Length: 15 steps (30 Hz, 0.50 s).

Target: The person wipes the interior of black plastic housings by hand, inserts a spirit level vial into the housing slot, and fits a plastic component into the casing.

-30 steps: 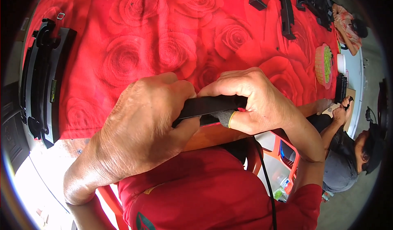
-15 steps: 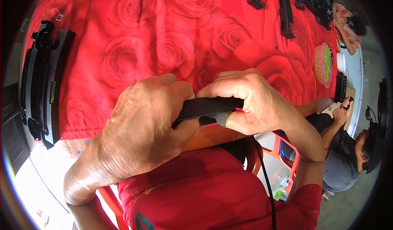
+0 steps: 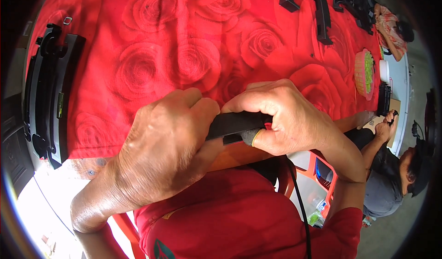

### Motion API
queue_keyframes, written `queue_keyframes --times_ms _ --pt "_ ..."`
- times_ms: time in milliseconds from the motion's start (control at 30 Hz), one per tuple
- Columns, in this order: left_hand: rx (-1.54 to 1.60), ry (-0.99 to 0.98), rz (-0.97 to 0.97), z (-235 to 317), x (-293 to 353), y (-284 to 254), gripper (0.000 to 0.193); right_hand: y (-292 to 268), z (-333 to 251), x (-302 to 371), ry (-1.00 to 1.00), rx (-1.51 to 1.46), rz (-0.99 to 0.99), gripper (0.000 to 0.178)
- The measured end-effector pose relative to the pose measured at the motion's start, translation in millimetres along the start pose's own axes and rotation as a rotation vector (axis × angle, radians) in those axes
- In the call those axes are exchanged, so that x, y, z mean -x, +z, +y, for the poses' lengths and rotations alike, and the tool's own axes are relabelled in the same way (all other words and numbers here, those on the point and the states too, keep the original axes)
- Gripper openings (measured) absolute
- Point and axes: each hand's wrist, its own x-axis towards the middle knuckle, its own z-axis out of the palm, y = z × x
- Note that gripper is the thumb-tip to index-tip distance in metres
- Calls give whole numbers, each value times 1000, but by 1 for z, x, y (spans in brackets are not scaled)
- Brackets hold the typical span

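Note:
Between both hands, over the table's near edge, is a flat black plastic part (image 3: 238, 123). My left hand (image 3: 168, 144) closes round its left end, thumb below and fingers above. My right hand (image 3: 287, 116) pinches the right end, and a dark grey cover with a yellow edge (image 3: 250, 137) wraps the thumb tip. The ends of the part are hidden in my fingers. At the table's left side lie long, curved black plastic pieces (image 3: 69, 88) set side by side.
A red rose-patterned cloth (image 3: 184, 65) covers the table. More black parts (image 3: 321, 15) lie at the far right. Near the right edge stands a pink basket (image 3: 360, 75) with green pieces inside. Two other people work on the right; the nearer one (image 3: 384, 180) wears a dark cap.
My left hand has turned slightly and its thumb has shifted along the black part, which has tilted a little. The right hand keeps nearly the same grip.

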Motion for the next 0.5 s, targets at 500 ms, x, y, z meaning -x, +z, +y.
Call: queue_keyframes --times_ms 500 --pt "33 -32 -32 1 -2 -5 19 2 -1 0 -8 -26 40 26"
